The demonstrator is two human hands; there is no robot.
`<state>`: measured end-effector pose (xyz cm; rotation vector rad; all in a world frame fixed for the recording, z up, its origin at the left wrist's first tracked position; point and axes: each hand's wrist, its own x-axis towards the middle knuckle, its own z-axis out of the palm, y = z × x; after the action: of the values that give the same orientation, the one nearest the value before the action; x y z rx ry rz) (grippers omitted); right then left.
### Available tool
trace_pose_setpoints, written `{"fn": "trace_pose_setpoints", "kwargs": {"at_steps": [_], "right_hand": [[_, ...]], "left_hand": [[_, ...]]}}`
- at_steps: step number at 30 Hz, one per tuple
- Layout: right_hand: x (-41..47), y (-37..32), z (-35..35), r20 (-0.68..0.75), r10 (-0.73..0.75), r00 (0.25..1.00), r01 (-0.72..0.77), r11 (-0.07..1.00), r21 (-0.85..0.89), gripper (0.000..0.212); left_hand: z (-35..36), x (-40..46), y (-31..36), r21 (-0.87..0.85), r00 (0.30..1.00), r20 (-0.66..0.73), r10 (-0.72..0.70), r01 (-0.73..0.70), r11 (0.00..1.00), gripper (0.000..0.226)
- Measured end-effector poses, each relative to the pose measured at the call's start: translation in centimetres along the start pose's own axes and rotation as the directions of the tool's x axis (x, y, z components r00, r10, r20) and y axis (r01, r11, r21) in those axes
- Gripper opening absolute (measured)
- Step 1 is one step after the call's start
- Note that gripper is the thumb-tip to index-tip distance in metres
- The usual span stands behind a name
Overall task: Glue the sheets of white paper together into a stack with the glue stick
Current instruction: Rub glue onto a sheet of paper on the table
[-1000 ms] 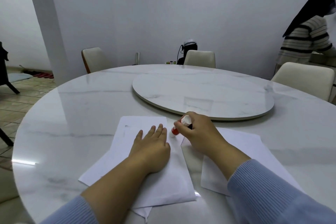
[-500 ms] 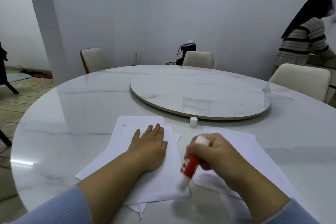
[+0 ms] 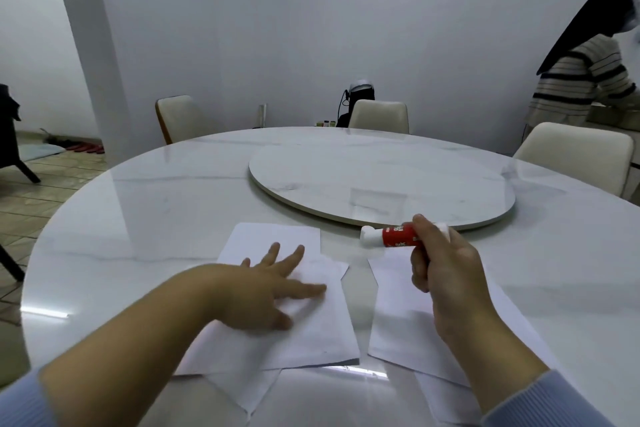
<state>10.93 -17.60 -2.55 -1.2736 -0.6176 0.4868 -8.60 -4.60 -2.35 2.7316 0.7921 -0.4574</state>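
Note:
A pile of white paper sheets [image 3: 311, 333] lies askew on the marble table [image 3: 138, 211] in front of me. My left hand [image 3: 266, 288] presses flat on its top sheet with fingers spread. More white sheets [image 3: 398, 319] lie to the right, partly under my right forearm. My right hand [image 3: 440, 263] grips the red glue stick [image 3: 398, 236], held sideways above the table near the turntable's edge. Its white end [image 3: 369, 236] points left, and I cannot tell whether that end is the cap.
A round marble turntable [image 3: 381, 180] fills the table's middle, just beyond the glue stick. Cream chairs [image 3: 379, 116] stand around the far side. A person in a striped sweater [image 3: 581, 80] stands at the right by the wall.
My right hand has lifted the glue stick from the near edge of the left pile up and away to the turntable's edge, by where the white cap stood. My left hand's fingers have spread.

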Motion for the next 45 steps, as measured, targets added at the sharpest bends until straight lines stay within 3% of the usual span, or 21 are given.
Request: {"fn": "trace_pose_setpoints", "kwargs": {"at_steps": [3,6,11,20,25,29,31,33,36,38,39,41,43,45], "right_hand": [[-0.8,0.6,0.8,0.101,-0.137,0.985,0.155,0.967,-0.201,0.017],[-1.3,1.5,1.9,0.268,-0.165,0.949,0.251,0.911,-0.328,0.005],[-1.0,2.8,2.8,0.41,-0.078,0.909,0.28,0.842,-0.461,0.016],[-0.9,1.5,2.6,0.423,-0.076,0.903,0.345,0.717,-0.606,0.009],[-2.7,-0.6,1.9,0.484,-0.069,0.872,0.379,0.722,-0.58,0.026],[-3.4,-1.3,1.5,0.602,0.075,0.795,0.33,0.779,-0.533,0.037],[-2.9,-1.6,1.2,0.562,0.043,0.826,0.205,0.906,-0.37,0.025],[-1.8,-1.5,0.6,0.418,-0.037,0.908,0.089,0.99,-0.107,0.019],[-0.6,-1.3,-0.2,0.208,-0.06,0.976,0.045,0.996,0.075,0.026],[-0.6,-1.0,-0.2,0.152,-0.054,0.987,0.041,0.996,0.084,0.026],[-0.6,-0.9,-0.1,0.139,-0.054,0.989,0.042,0.995,0.089,0.024],[-0.6,-0.8,0.1,0.127,-0.065,0.99,0.055,0.995,0.077,0.02],[-0.6,-0.4,0.4,0.123,-0.086,0.989,0.084,0.996,0.018,0.019],[-0.9,0.2,0.8,0.142,-0.121,0.983,0.135,0.986,-0.099,0.011]], "left_hand": [[0.8,0.7,1.2,-0.197,0.97,-0.242,-0.026,-0.023,0.98,0.055],[3.3,1.7,2.9,-0.108,0.941,-0.328,-0.079,0.046,0.993,0.057],[4.2,2.2,2.6,-0.026,0.947,-0.306,-0.101,0.097,0.995,0.058],[3.3,2.4,2.5,-0.06,0.968,-0.229,-0.1,0.089,0.994,0.057],[3.3,2.4,2.4,-0.075,0.971,-0.22,-0.096,0.082,0.994,0.057],[3.5,2.2,2.4,-0.084,0.967,-0.24,-0.081,0.063,0.994,0.057],[3.1,1.7,2.4,-0.077,0.97,-0.234,-0.062,0.045,0.996,0.058],[2.4,1.1,2.5,-0.038,0.984,-0.177,-0.001,-0.005,0.999,0.058],[1.7,-0.3,3.1,-0.074,0.979,-0.037,0.202,-0.204,0.976,0.062],[1.6,-1.1,3.6,-0.165,0.965,-0.077,0.25,-0.26,0.951,0.063],[1.8,-1.3,3.8,-0.189,0.968,-0.166,0.188,-0.219,0.957,0.058],[2.7,-1.2,3.8,-0.125,0.939,-0.338,-0.067,0.025,0.992,0.056],[3.3,-1.1,3.5,-0.014,0.923,-0.284,-0.26,0.267,0.963,0.066],[3.0,-1.3,2.4,0.009,0.966,-0.11,-0.235,0.237,0.971,0.068]]}}
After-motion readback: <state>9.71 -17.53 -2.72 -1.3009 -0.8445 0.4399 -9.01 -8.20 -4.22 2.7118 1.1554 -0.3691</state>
